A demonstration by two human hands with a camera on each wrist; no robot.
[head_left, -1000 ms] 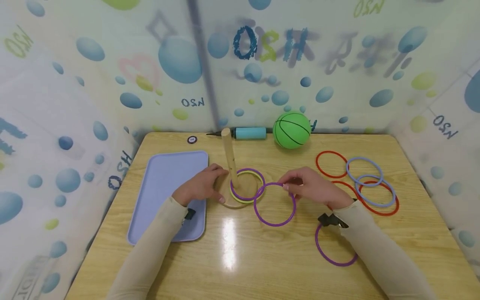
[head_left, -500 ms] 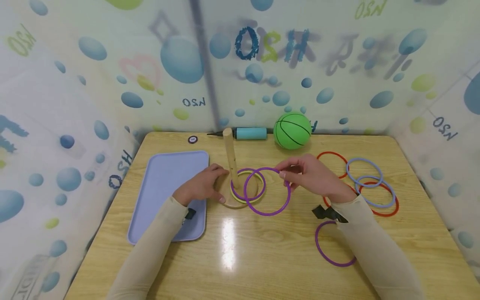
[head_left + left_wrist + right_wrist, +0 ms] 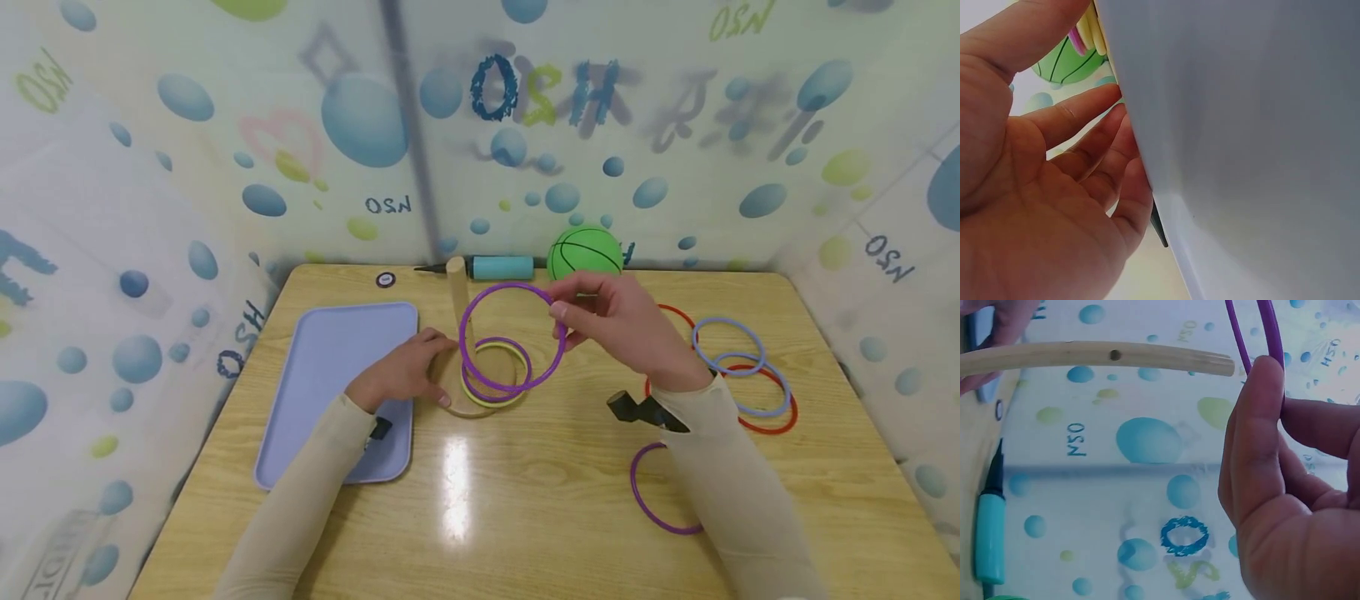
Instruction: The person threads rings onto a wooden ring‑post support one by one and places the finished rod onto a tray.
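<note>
My right hand (image 3: 622, 325) pinches a purple ring (image 3: 512, 285) between thumb and fingers, raised above the table. In the head view the ring's left side overlaps the wooden peg (image 3: 456, 287). The right wrist view shows that ring (image 3: 1270, 328) just past the peg's tip (image 3: 1219, 362), apart from it. A yellow ring (image 3: 517, 398) and another purple ring (image 3: 528, 358) lie around the peg's foot on the round wooden base (image 3: 491, 373). My left hand (image 3: 405, 371) rests at the base's left edge, thumb and fingers apart and loosely bent; the tray hides its contact in the left wrist view.
A lilac tray (image 3: 337, 375) lies left. At the back are a blue pump (image 3: 502, 267), a green ball (image 3: 581, 246) and a small round disc (image 3: 386, 280). Red (image 3: 783, 431) and light-blue rings (image 3: 727, 319) overlap at right; a purple ring (image 3: 636, 483) lies partly under the right forearm.
The right hand has lifted the purple ring and carried it up and left, from beside the base to in front of the peg. The left hand has stayed at the base.
</note>
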